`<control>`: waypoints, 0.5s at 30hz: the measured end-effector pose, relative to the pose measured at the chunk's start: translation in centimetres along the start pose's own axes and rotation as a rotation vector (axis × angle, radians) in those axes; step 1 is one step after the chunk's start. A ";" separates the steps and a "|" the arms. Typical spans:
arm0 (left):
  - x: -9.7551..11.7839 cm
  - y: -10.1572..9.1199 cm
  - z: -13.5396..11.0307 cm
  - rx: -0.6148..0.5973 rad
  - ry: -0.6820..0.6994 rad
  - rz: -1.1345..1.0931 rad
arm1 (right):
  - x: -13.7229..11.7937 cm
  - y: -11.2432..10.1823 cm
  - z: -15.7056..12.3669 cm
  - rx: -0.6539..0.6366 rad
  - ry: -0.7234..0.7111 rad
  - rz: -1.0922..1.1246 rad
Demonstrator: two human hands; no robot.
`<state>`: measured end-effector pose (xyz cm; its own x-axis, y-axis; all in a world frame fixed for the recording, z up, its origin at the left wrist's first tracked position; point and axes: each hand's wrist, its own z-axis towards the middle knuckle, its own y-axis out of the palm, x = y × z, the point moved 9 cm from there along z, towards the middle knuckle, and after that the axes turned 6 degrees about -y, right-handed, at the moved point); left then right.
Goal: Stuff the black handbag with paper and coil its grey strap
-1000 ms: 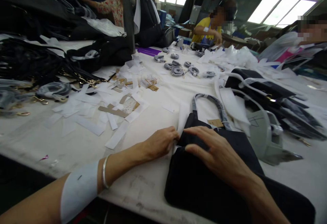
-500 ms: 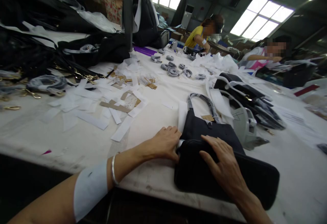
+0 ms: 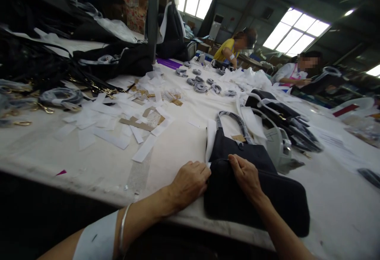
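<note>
Since half a second ago: right hand (image 3: 246,175) went from spread fingers to curled, thumb now along the top edge of the near panel; left hand (image 3: 190,183) bunched up tighter. Black bag (image 3: 279,190) sits at the near edge of the table (image 3: 178,143). Near panel's long axis runs left-right, right end swung toward the wearer; handle (image 3: 236,116) points away, slightly left. Right hand grips the panel's top edge. Left is closed at the panel's left end, beside a white strip (image 3: 211,135); its fingertips are hidden, can't tell what's pinched. Right wrist covers mid-panel. Tan tag (image 3: 238,137) looks unreadable. Both forearms cut off by the frame.
</note>
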<state>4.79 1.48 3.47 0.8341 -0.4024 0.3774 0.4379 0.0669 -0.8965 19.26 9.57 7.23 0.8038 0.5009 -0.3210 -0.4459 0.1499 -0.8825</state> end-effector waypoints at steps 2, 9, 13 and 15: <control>0.0 0.3 -0.5 -0.034 0.043 -0.053 | 0.6 0.5 0.2 -0.011 0.061 0.012; 0.0 1.3 0.5 0.025 0.111 -0.031 | 1.2 2.0 1.1 -0.054 0.154 -0.025; 0.3 1.2 1.0 0.132 0.195 0.130 | 1.4 1.7 1.5 -0.013 0.185 -0.053; 0.4 1.2 0.8 0.160 0.240 0.207 | 1.3 1.5 1.5 -0.006 0.191 -0.053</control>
<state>5.94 2.08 2.69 0.8163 -0.5674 0.1087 0.3304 0.3042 -0.8935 19.02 11.73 6.01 0.8865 0.3214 -0.3329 -0.3989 0.1662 -0.9018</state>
